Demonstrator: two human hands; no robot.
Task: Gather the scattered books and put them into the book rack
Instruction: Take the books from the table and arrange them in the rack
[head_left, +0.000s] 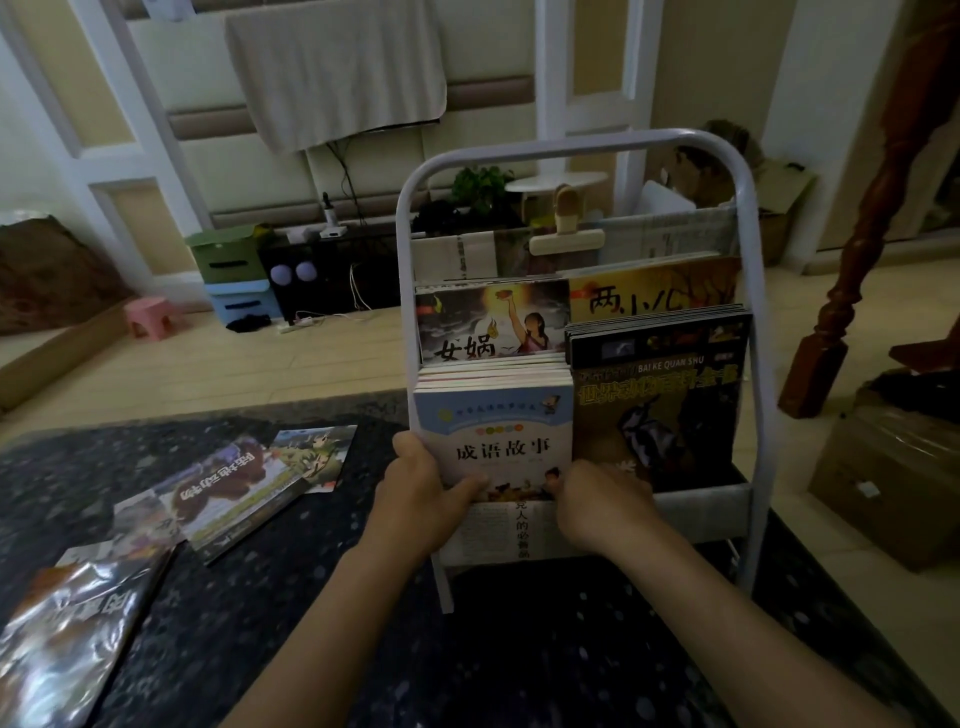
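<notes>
A white metal book rack (748, 291) stands on the dark speckled table (322, 613). In its front pocket a stack of books fronted by a white and blue book (498, 431) stands upright beside a stack of dark encyclopedia books (660, 405). My left hand (415, 493) grips the white and blue book's left lower edge, thumb across its cover. At that book's right lower corner, my right hand (602, 504) holds it. The higher pockets behind hold more books. Several books lie scattered at the table's left: a purple one (234, 493), one beyond it (317, 452), a glossy one (67, 634).
A clip (566, 228) hangs on the rack's top pocket. Cardboard boxes (883, 483) sit on the floor at the right, beside a carved wooden post (852, 249). Across the floor are a pink stool (150, 317) and stacked storage boxes (234, 275).
</notes>
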